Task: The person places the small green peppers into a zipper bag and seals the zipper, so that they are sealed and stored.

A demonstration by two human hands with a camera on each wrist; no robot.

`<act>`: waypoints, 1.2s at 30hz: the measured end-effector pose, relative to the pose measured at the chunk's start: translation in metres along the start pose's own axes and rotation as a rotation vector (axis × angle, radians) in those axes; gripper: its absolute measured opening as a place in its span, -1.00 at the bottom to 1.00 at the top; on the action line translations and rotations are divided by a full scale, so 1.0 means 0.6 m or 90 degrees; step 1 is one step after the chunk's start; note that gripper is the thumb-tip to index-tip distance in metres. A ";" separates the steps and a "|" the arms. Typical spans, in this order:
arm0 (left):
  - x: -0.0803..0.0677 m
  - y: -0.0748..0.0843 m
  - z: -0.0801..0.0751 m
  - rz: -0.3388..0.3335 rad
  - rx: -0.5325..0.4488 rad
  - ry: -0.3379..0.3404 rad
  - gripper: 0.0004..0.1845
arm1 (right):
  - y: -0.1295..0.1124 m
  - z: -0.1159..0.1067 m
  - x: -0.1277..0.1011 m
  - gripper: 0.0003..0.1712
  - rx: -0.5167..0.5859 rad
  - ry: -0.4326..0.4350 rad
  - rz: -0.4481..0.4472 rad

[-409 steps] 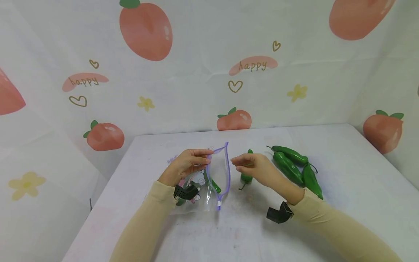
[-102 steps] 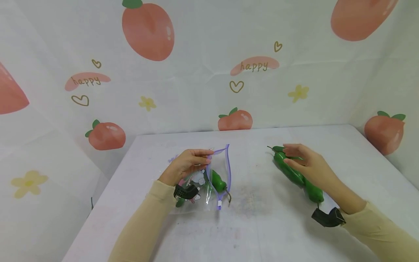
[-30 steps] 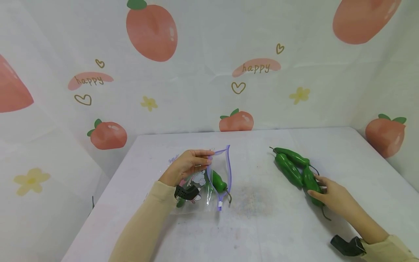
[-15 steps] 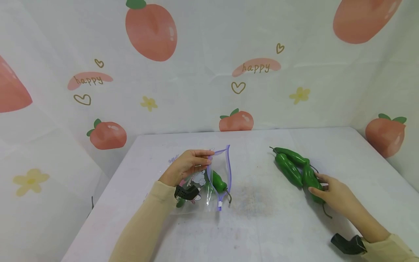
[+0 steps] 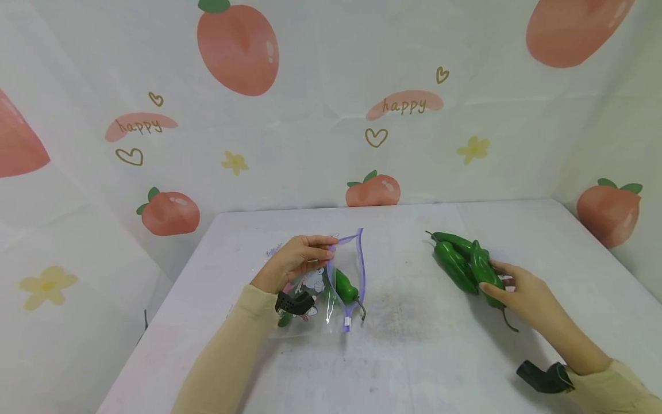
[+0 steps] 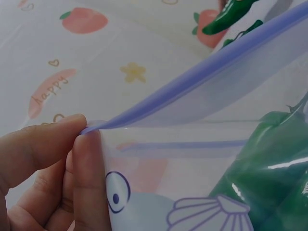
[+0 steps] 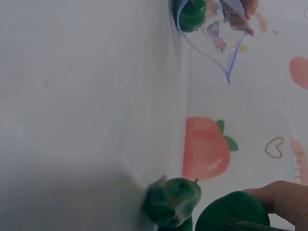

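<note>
A clear zip bag [image 5: 310, 313] with a purple zip edge and a cartoon print stands on its side, its mouth spread toward the right. My left hand [image 5: 297, 261] pinches the upper edge of that mouth between thumb and fingers. Inside the bag lies a green pepper [image 5: 345, 287], its stem poking out past the zip; more green shows behind the print. On the right, my right hand [image 5: 527, 296] grips another green pepper [image 5: 485, 267] by its stem half, tip pointing up and away. Two further green peppers, one nearer [image 5: 455, 267] and one behind [image 5: 452, 240], lie just left of it.
A white zip slider [image 5: 347, 321] sits at the near end of the bag's mouth. The white table [image 5: 403, 368] meets a printed backdrop [image 5: 310, 144] along its far edge. Each wrist carries a black camera mount, the right one [image 5: 545, 376] close above the table.
Over the last second my right hand has lifted the pepper off the table and shifted it slightly up and left. Earlier, another pepper went into the bag. My left hand stays put.
</note>
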State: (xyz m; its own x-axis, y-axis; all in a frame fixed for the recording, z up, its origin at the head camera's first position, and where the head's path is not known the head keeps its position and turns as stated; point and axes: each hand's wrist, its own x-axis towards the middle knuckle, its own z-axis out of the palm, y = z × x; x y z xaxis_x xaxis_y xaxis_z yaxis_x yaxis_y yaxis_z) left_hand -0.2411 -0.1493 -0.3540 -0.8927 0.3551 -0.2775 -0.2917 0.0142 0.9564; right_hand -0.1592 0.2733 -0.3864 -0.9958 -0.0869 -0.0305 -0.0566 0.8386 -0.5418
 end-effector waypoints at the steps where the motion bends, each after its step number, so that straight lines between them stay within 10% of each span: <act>1: 0.000 0.000 0.000 0.000 0.000 0.000 -0.56 | -0.004 0.000 0.000 -0.16 0.001 0.005 -0.001; 36: 0.002 -0.003 0.005 -0.005 0.011 0.008 -0.53 | -0.105 0.054 0.009 -0.27 0.036 0.039 -0.107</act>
State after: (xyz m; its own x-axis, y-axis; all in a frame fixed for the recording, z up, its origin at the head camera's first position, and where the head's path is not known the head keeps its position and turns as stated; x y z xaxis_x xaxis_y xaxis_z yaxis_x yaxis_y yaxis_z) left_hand -0.2404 -0.1464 -0.3558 -0.8947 0.3428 -0.2865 -0.2933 0.0331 0.9554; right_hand -0.1585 0.2028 -0.3798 -0.9751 -0.1892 0.1154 -0.2208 0.7830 -0.5815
